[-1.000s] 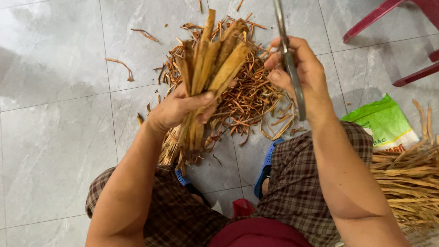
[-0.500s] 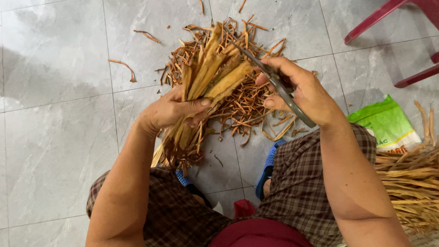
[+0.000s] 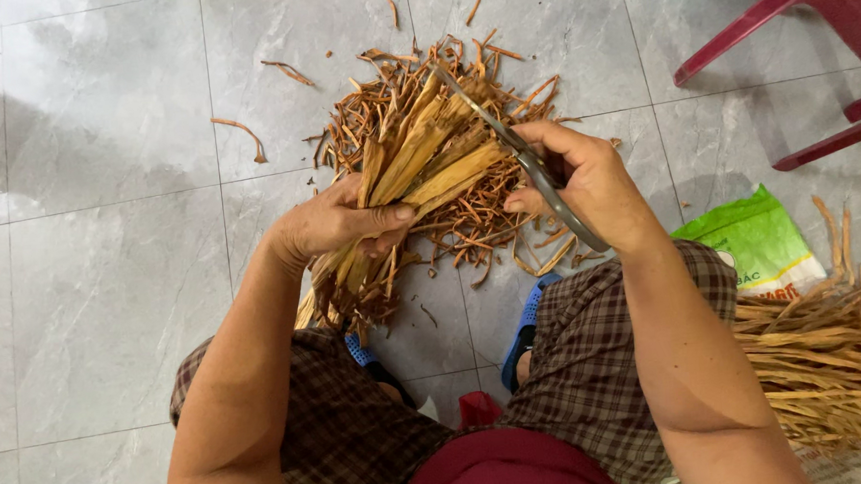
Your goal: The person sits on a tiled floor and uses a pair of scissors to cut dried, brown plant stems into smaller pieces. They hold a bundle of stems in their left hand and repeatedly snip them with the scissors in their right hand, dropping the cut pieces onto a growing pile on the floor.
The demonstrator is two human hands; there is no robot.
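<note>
A grey, marbled tile floor fills the view, its grout lines crossing under everything. At the upper right stand the legs of a dark red plastic chair. At the right edge, a large heap of long, dry, tan plant strips lies on the floor, and just above it, touching its upper edge, sits a green and white plastic bag.

In the middle of the floor a loose pile of thin orange-brown trimmings spreads out, with a few stray curls lying well apart to its left.

The left hand is closed around a bundle of broad, pale yellow-brown dried leaf strips, gripping it near its lower part; the bundle tilts up and to the right, above the trimmings, and its frayed lower ends hang down by the left knee. The right hand is wrapped around the handles of a pair of long grey metal scissors, whose blades point up and to the left and lie against the bundle's upper end. Whether the blades are parted I cannot tell.

Below the bundle, blue sandals show between the brown checked trouser legs.
</note>
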